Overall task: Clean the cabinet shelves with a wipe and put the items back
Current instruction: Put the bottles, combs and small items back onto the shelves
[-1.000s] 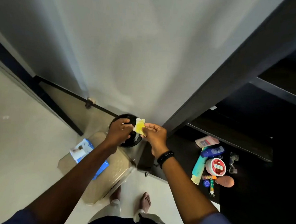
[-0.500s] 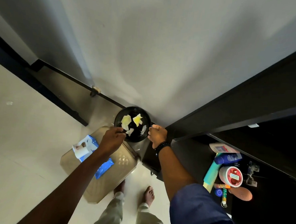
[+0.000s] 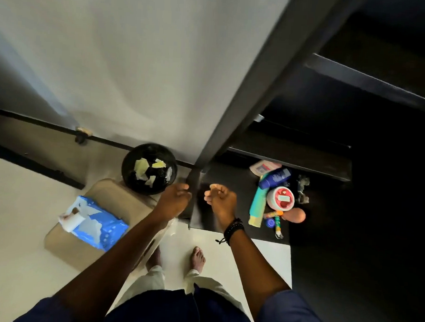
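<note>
My left hand (image 3: 173, 200) and right hand (image 3: 220, 198) hang loosely curled, fingers holding nothing, either side of the cabinet's front corner. The wipe pack (image 3: 95, 224) lies down-left of my left fingers on a beige tray (image 3: 105, 191), long axis slanting, its loose wipe end pointing left. Used wipes sit in the black bin (image 3: 149, 168) just above-left of them.

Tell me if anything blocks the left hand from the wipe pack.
Nothing visible does. The left hand is empty beside the bin, and the wipe pack lies uncovered on the tan lid to its lower left, with only bare lid between them.
</note>
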### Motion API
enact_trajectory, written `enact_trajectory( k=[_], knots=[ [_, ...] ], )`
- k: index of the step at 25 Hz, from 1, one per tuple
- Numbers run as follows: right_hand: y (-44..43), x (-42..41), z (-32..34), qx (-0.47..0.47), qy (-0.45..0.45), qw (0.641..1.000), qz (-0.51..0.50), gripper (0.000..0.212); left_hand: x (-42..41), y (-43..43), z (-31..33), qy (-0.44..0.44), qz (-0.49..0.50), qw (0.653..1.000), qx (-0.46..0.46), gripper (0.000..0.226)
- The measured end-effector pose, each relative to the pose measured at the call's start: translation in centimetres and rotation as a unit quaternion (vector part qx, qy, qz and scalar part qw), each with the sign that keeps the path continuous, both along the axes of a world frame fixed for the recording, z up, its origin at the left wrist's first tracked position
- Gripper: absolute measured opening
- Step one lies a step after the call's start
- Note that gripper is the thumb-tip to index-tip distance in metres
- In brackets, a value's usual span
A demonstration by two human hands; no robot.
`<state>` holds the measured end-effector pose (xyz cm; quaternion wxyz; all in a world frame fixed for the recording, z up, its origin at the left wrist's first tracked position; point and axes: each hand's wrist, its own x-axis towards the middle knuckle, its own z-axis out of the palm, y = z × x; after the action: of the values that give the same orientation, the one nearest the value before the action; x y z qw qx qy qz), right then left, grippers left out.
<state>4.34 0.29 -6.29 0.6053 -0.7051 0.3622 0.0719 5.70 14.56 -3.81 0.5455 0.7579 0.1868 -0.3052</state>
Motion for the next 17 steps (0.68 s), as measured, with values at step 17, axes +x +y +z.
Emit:
enact_trajectory(
  k=[17],
  knots=[
    [-21.9, 3.5, 0.7, -0.451, 0.083, 0.838, 0.295, 0.036, 5.9, -23.1, 1.9, -0.299, -0.410, 0.839, 0.196, 0.044]
  ],
)
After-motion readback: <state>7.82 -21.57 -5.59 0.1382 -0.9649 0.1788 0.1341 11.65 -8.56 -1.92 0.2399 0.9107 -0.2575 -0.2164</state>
